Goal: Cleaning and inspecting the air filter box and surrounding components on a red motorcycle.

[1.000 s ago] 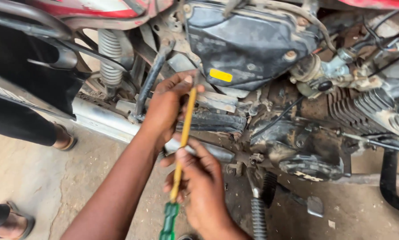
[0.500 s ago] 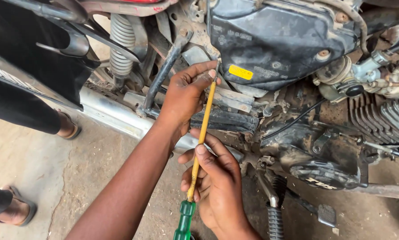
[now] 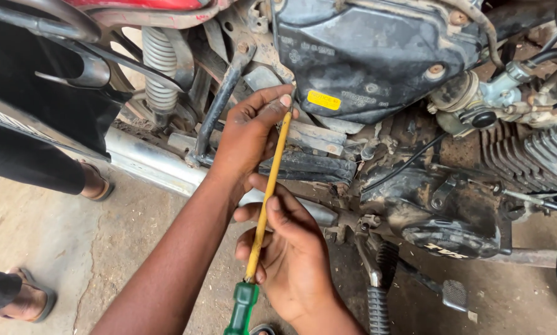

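A long screwdriver with a yellow shaft and green handle points up at the lower edge of a motorcycle's dark side cover. My left hand pinches the shaft near its tip, right beside the cover's corner. My right hand wraps around the lower shaft just above the green handle. The tip itself is hidden behind my left fingers.
The motorcycle's engine, carburettor, chrome exhaust pipe, rear spring and footpeg crowd the area. Another person's sandalled feet stand at left on the dirt floor.
The view has shifted so the motorcycle sits lower and further right in frame. Both hands keep their grip on the screwdriver, its tip staying at the cover's edge.
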